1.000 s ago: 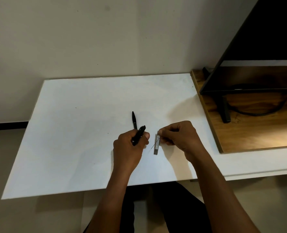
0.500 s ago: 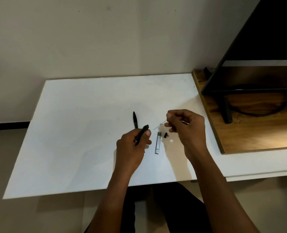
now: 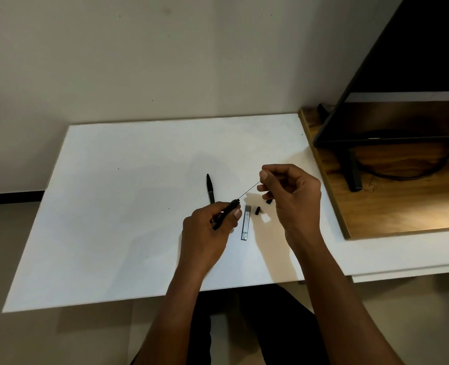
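Left of the lead case [image 3: 245, 222] on the white table [image 3: 112, 206], the left hand [image 3: 207, 230] grips a mechanical pencil [image 3: 227, 212], fingers curled round its barrel. Above the case, the right hand [image 3: 294, 198] pinches a thin lead [image 3: 249, 190] between thumb and forefinger, its tip at the pencil's open end. The refill looks mid-insertion; next comes a straight, gentle push, lest the lead snap.

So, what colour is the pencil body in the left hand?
Black. The pencil body in the left hand shows best in the head view.
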Available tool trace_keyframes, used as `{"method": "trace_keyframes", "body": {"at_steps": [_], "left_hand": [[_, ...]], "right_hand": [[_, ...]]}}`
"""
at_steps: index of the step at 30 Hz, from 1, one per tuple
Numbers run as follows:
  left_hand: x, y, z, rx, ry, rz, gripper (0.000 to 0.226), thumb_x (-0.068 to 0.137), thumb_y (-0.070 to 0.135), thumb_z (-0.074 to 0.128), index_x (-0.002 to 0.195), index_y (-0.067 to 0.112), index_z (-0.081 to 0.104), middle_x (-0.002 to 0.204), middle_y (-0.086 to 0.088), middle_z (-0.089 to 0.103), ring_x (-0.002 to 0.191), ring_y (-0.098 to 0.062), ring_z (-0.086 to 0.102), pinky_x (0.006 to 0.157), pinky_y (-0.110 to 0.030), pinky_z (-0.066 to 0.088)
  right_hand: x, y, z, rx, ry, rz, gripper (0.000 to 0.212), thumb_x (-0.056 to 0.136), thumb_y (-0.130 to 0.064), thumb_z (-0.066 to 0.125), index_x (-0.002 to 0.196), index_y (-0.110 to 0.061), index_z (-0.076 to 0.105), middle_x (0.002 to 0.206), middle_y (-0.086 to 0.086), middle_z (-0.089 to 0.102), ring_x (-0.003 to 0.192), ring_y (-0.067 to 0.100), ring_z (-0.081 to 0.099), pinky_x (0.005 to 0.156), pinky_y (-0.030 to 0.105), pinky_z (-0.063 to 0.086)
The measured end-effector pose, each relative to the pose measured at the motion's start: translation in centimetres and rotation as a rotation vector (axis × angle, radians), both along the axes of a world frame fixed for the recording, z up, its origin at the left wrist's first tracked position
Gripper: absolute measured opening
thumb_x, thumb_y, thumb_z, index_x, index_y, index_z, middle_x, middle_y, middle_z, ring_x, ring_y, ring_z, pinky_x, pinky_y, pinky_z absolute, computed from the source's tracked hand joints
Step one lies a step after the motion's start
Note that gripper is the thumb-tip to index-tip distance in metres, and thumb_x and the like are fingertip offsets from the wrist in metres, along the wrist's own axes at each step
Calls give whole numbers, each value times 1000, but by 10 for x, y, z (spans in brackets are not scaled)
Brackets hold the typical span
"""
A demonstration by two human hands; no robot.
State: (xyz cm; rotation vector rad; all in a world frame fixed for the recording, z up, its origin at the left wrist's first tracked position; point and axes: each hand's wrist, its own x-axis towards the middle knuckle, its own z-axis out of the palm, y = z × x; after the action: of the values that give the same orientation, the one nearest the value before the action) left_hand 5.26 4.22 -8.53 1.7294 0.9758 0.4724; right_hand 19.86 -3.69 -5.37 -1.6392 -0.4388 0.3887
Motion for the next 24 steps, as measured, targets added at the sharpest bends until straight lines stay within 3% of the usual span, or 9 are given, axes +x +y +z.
{"method": "trace_keyframes", "body": {"at_steps": [8, 13, 17, 19, 22, 24], "left_hand": [[0, 0, -1, -10, 7, 4, 18, 87, 48, 69, 101, 38, 75, 73, 19, 75, 71, 8, 70, 68, -27, 62], [1, 0, 2, 4, -2, -11, 7, 88, 48, 68, 95, 46, 70, 69, 21, 73, 65, 9, 68, 61, -13, 55], [0, 0, 5, -9, -11, -7, 14, 89, 47, 67, 99, 39, 74, 67, 21, 73, 62, 8, 68, 56, -7, 50], [0, 0, 5, -75, -52, 13, 11, 91, 42, 68, 98, 38, 75, 68, 19, 74, 59, 5, 68, 53, -9, 50], [0, 0, 6, -160, -107, 38, 9, 92, 37, 68, 97, 37, 76, 72, 12, 77, 56, 0, 67, 52, -13, 51], [1, 0, 7, -207, -136, 42, 11, 93, 35, 67, 100, 36, 76, 73, 8, 77, 55, -4, 67, 53, -22, 56]], "right_hand": [[-1, 0, -2, -16, 12, 23, 11, 89, -10, 73, 100, -8, 76, 80, 6, 76, 67, 13, 74, 57, 18, 55], [-3, 1, -3, -99, -19, 165, 15, 83, -19, 80, 97, -14, 77, 74, 2, 77, 69, 15, 75, 62, 32, 60], [-3, 1, -3, -219, -132, 305, 17, 79, -39, 81, 85, -23, 79, 71, -8, 77, 71, 4, 73, 63, 13, 51], [6, -4, -3, -237, -178, 229, 20, 83, -44, 77, 81, -24, 79, 73, -11, 77, 70, 1, 71, 64, 14, 51], [24, -15, -7, -305, -188, 65, 13, 86, -33, 76, 84, -21, 80, 75, -9, 76, 71, 5, 71, 69, 28, 56], [31, -21, -11, -376, -194, 62, 2, 85, -24, 78, 85, -24, 79, 78, -12, 76, 67, 2, 70, 64, 22, 53]]}}
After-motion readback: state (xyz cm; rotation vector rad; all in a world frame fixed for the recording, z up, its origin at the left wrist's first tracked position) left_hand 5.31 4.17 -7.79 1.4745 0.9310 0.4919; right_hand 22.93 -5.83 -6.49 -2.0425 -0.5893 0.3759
